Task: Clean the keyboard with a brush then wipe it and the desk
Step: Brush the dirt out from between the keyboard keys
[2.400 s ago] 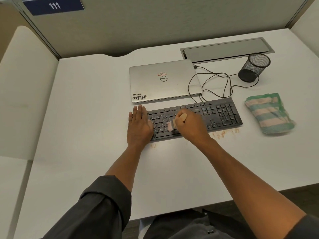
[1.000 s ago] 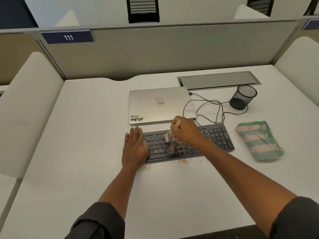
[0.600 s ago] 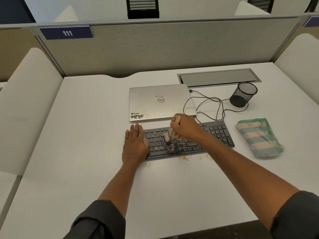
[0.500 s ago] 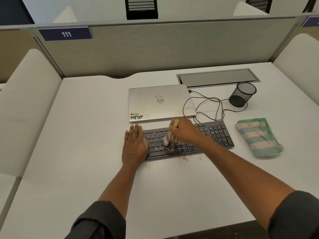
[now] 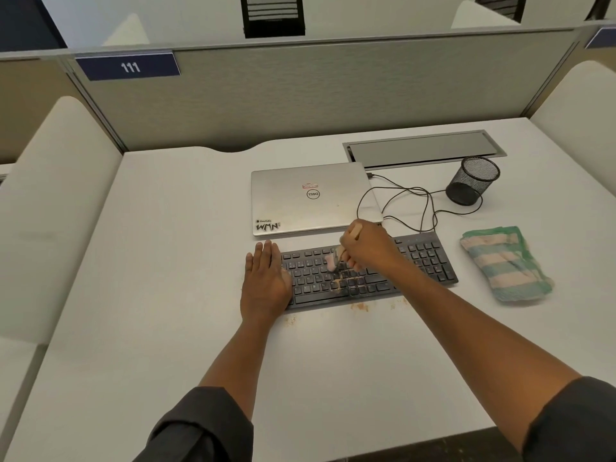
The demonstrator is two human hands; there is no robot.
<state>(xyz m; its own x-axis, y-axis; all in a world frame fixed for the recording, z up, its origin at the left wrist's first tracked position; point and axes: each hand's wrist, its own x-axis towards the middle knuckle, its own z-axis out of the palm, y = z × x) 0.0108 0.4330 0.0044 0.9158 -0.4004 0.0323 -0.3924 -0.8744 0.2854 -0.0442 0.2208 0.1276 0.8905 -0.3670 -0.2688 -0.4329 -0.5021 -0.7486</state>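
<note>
On the white desk (image 5: 166, 328), the black keyboard (image 5: 430, 258) sits unmoved at 6 o'clock of the laptop (image 5: 310, 201); your left hand (image 5: 265, 281) still presses flat, fingers together; your right hand (image 5: 366, 246) keeps gripping the brush (image 5: 333, 261), bristles barely shifted over the crumbs (image 5: 343, 282)

Laptop (image 5: 313, 198) behind keyboard (image 5: 423, 258)

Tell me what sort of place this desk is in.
Most likely a shared office or study hall: a numbered partition sign reading 111, grey divider panels around the white desk, and a built-in cable hatch.
</note>
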